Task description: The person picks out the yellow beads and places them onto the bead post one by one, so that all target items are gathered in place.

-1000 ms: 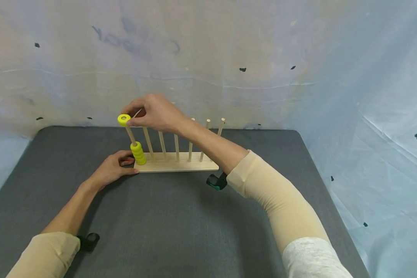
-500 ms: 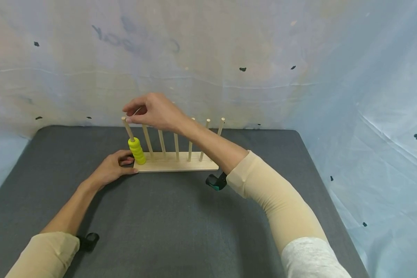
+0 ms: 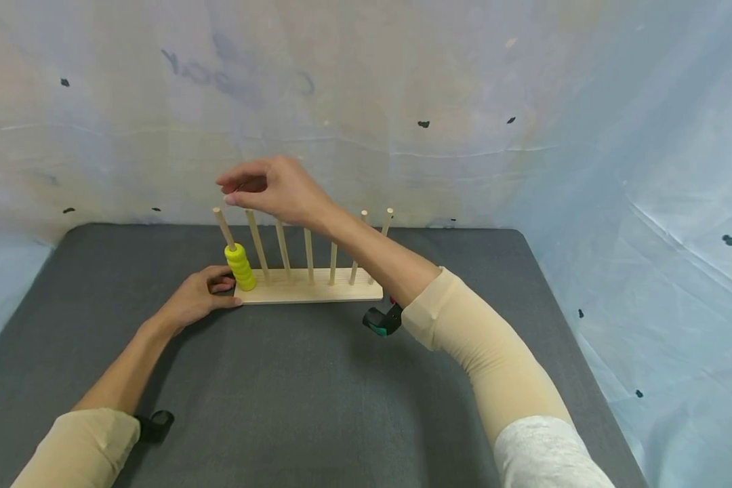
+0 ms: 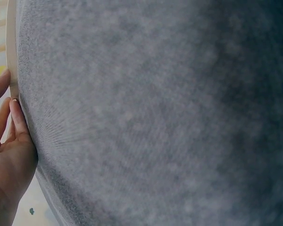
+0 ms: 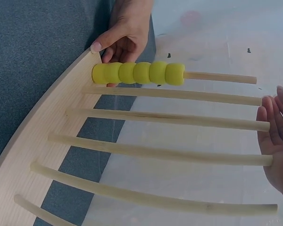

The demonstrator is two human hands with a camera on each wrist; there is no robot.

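Note:
A pale wooden peg rack (image 3: 317, 291) stands on the table with a row of upright pegs. Several yellow beads (image 3: 240, 267) are stacked on its leftmost peg (image 3: 222, 227), whose upper part is bare. My left hand (image 3: 189, 298) grips the rack's left end, thumb at the front corner and the other fingers bent at the end; the right wrist view shows this grip from the side. My right hand (image 3: 280, 190) hovers just above the peg tops, holding nothing, its fingers loosely bent. In the right wrist view that empty hand (image 5: 278, 141) appears beside the peg tips.
The rack's other pegs (image 5: 170, 94) carry no beads. A dark grey table (image 3: 293, 393) lies under everything, with a pale plastic sheet (image 3: 366, 81) hanging behind it and to the right. Black wrist devices (image 3: 155, 425) sit on both forearms.
A yellow bead held by my right hand at the top of the leftmost peg has dropped onto the stack. My right hand has let go and lifted slightly away. The left hand stays put.

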